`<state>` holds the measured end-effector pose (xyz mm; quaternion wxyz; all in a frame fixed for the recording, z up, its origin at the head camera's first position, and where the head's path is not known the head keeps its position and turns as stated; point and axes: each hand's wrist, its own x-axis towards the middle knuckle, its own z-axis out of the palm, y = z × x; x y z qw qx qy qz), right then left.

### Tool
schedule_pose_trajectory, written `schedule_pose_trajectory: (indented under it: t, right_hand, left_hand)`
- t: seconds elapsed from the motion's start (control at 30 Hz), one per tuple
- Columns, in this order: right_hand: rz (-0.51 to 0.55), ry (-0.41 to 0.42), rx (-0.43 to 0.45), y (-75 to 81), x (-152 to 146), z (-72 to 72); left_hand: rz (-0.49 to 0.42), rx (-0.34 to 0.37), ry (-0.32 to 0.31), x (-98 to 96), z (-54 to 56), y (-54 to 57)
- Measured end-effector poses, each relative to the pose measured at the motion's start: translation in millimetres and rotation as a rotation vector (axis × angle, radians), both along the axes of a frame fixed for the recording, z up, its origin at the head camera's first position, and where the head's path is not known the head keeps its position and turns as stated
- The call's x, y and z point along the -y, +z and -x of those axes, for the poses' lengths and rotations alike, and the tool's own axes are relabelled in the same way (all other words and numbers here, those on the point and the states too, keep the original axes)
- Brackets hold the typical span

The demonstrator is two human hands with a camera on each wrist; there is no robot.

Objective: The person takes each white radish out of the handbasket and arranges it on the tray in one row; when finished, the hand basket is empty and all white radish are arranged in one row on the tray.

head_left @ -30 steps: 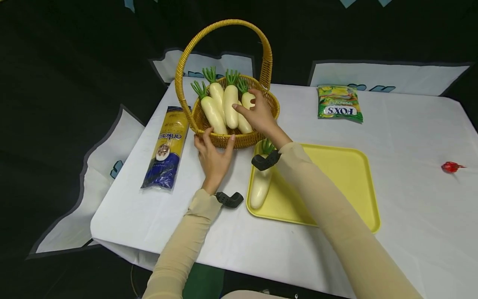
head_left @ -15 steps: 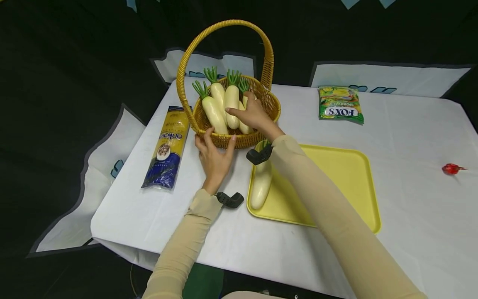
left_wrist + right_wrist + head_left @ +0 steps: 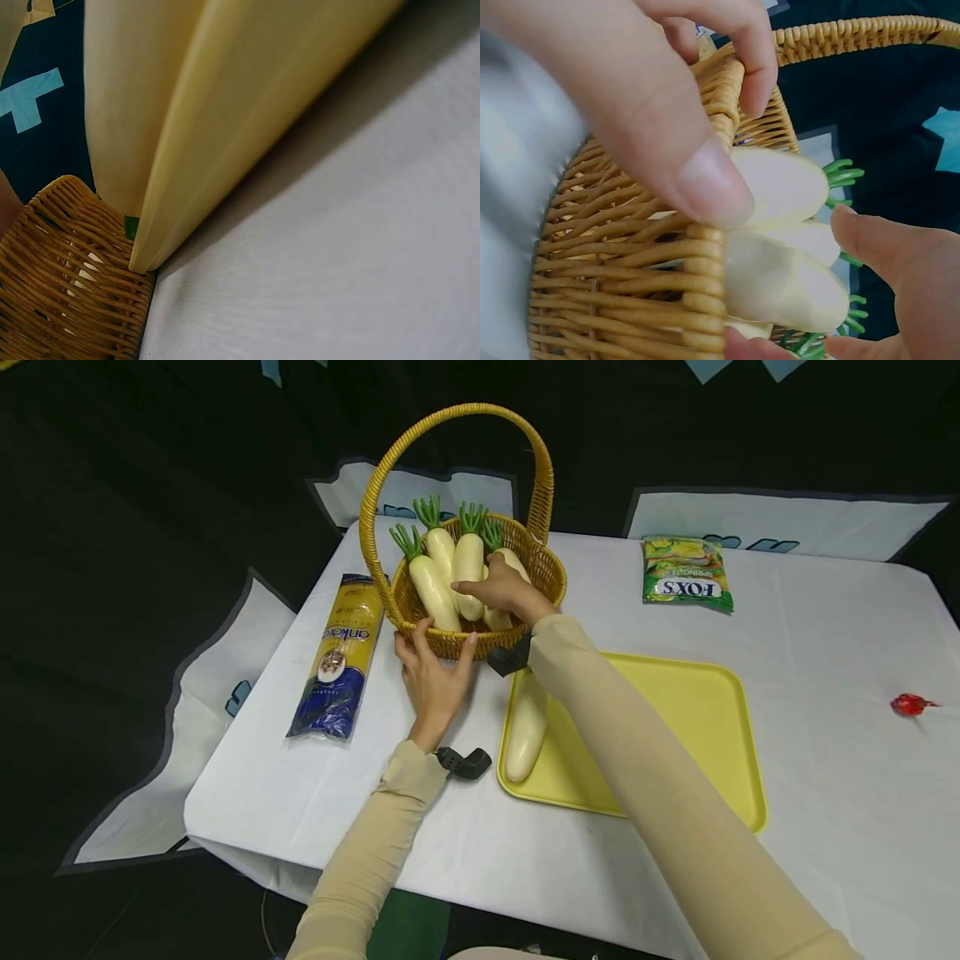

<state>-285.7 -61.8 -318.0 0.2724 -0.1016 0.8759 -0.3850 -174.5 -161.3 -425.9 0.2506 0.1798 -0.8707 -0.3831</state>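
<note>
Several white daikon radishes with green tops lie in a wicker basket (image 3: 483, 645). My left hand (image 3: 437, 689) grips the basket's near rim, its thumb over the edge in the right wrist view. Over the basket, my right hand (image 3: 504, 589) straddles the middle daikon (image 3: 468, 556): thumb along its left side, fingers down its right. In the right wrist view that daikon (image 3: 787, 285) lies between thumb and fingers; the fingertips are partly hidden. Another daikon (image 3: 515, 562) shows just beyond the right hand. A single daikon (image 3: 527, 731) lies on the yellow tray (image 3: 690, 718), partly under the right forearm.
A pasta packet (image 3: 337, 656) lies left of the basket. At the back right is a green Fox's candy bag (image 3: 686, 575), and a red lollipop (image 3: 910, 704) lies far right. The basket's tall handle (image 3: 457, 414) arches above the daikons.
My right hand has moved slightly left and down, its fingers reaching in beside the middle daikon. The daikon at the right now shows right of the hand. The left hand keeps its place.
</note>
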Motion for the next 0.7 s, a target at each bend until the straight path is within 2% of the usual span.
schedule_pose_trajectory:
  t: [0.3,0.53,0.7]
  right_hand:
    - [0.024,-0.093,-0.05,-13.7,4.8,5.0]
    - [0.107,-0.105,-0.082,-22.5,4.2,9.0]
    - [0.177,-0.145,-0.097,-25.6,2.9,11.6]
  left_hand:
    - [0.014,0.001,0.006,-0.7,-0.6,-0.7]
    - [0.008,0.004,0.001,-1.2,-1.1,-0.3]
    - [0.006,-0.005,0.002,-1.1,-0.7,0.2]
